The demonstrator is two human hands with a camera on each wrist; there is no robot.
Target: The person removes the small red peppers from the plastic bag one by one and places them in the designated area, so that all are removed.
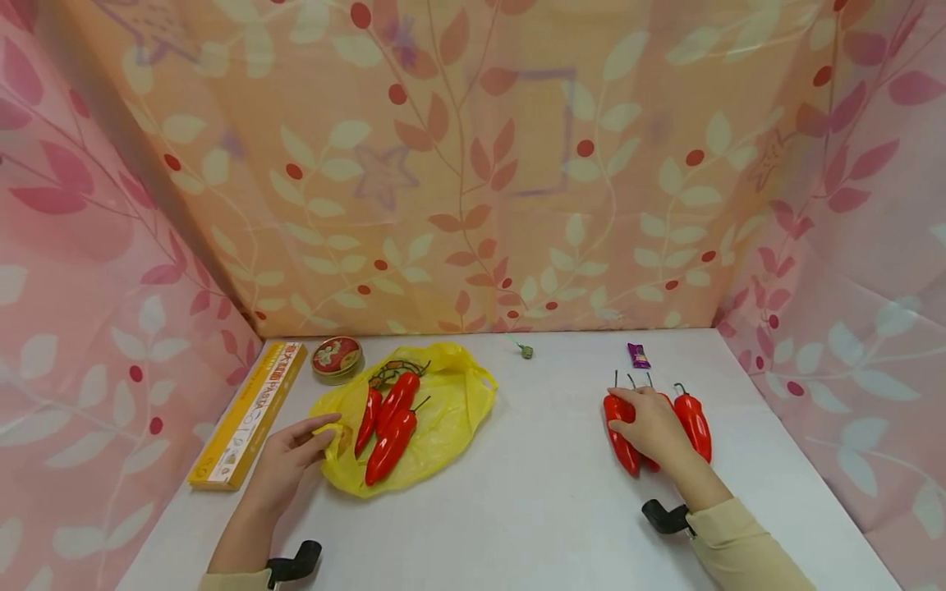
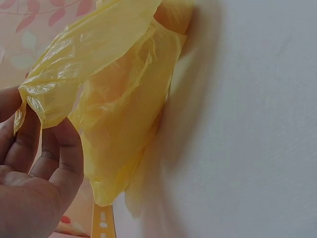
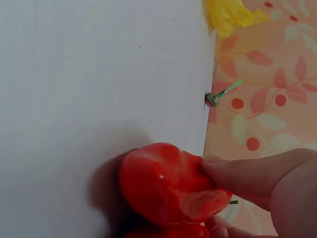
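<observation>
Glossy peppers (image 1: pixel 619 431), crinkly plastic bag (image 1: pixel 451 410)

Head view: the right hand (image 1: pixel 652 427) covers the middle of the red peppers (image 1: pixel 619 435) beneath it, so their count under the palm cannot be told; print on the yellow box (image 1: pixel 247 414), the round tin (image 1: pixel 336 359) and the purple wrapper (image 1: pixel 638 355) is too small to read. Left wrist view: the left hand (image 2: pixel 34 173) is cut by the frame edge, and the yellow bag (image 2: pixel 114 99) hides its contents. Right wrist view: the pepper (image 3: pixel 166 183) is blurred and cropped below; the small green object (image 3: pixel 214 99) is unidentifiable.
</observation>
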